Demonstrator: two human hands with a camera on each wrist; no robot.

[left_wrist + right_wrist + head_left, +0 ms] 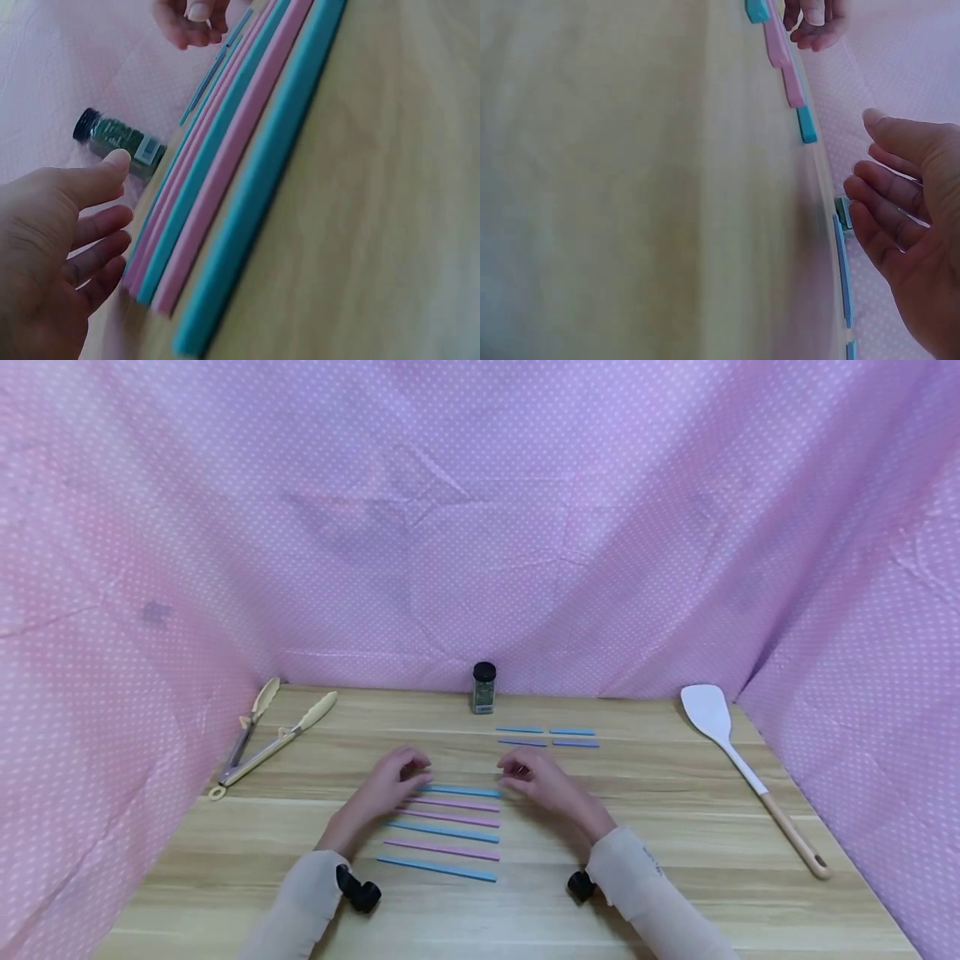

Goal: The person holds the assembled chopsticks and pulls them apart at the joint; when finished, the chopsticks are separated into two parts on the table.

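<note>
Long thin sticks in blue and pink lie roughly parallel, one below another, on the table. My left hand [392, 783] hovers by the left end of the farthest blue stick [463, 791], its fingers loosely bent and holding nothing. Off that stick's right end is my right hand [542, 782], likewise relaxed and without anything in it. Nearest to the camera is another blue stick [437, 869], with a pink stick [442, 850] just beyond it. In the left wrist view the thumb and fingers of the left hand [56, 247] stand apart beside the stick ends. The right wrist view shows the right hand's fingers [889, 202] slightly bent.
Beyond the right hand lie shorter sticks in two rows, light blue [572, 732] and bluish purple [576, 743]. A black-capped spice jar [483, 689] stands at the back. Tongs [277, 745] lie spread at the left, a white spatula [708, 714] at the right. Pink dotted cloth [480, 543] surrounds the table.
</note>
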